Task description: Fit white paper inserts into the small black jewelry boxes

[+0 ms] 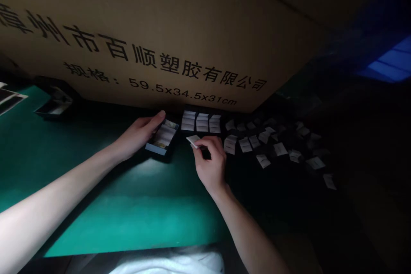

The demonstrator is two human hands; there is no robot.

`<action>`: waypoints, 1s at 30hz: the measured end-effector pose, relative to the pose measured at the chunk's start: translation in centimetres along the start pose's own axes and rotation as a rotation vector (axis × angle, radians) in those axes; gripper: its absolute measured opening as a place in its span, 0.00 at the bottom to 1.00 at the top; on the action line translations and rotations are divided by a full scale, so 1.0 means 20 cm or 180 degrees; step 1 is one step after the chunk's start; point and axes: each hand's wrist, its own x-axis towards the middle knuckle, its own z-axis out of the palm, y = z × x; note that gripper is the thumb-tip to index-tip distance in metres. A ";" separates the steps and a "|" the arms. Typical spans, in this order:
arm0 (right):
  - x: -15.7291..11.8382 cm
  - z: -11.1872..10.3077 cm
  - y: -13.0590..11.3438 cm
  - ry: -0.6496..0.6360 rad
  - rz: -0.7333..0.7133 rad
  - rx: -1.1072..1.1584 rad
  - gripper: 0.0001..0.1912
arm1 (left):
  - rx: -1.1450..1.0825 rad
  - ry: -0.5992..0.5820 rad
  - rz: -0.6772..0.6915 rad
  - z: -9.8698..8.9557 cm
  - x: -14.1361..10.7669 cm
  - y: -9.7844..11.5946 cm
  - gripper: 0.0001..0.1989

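Observation:
My left hand point(138, 134) grips the left side of a small open dark box point(162, 139) with a pale blue edge and white packets inside. My right hand point(210, 159) pinches a small white folded packet point(193, 140) between thumb and fingers, just right of that box. Beyond it stands a dark tray point(201, 109) holding rows of similar white packets point(201, 122). Several loose white packets point(263, 139) lie scattered on the dark surface to the right of my right hand.
A large cardboard carton point(135, 38) with black printed Chinese text and dimensions fills the back. The green work mat point(128, 209) runs under my arms. A dark box point(54, 103) and dark sheets point(9, 99) lie at the far left. White cloth point(167, 264) shows at the bottom.

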 end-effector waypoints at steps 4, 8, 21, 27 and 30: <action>0.00 0.00 -0.01 0.0267 -0.0328 -0.0188 0.10 | 0.0028 0.0014 0.0026 -0.01 0.01 -0.02 0.31; -0.01 0.02 0.00 0.0370 -0.0230 -0.0073 0.10 | 0.0153 -0.0015 0.0281 -0.02 0.02 -0.05 0.31; -0.03 0.08 0.03 0.0057 0.0537 0.0614 0.14 | 0.0472 -0.0120 0.0693 -0.05 0.04 -0.08 0.32; -0.02 0.08 0.04 0.0033 0.0489 0.0949 0.08 | 0.0369 -0.0230 0.0649 -0.03 0.03 -0.05 0.31; -0.02 0.08 0.05 -0.0027 0.0439 0.0838 0.09 | 0.0302 -0.0268 0.0683 -0.01 0.01 -0.03 0.31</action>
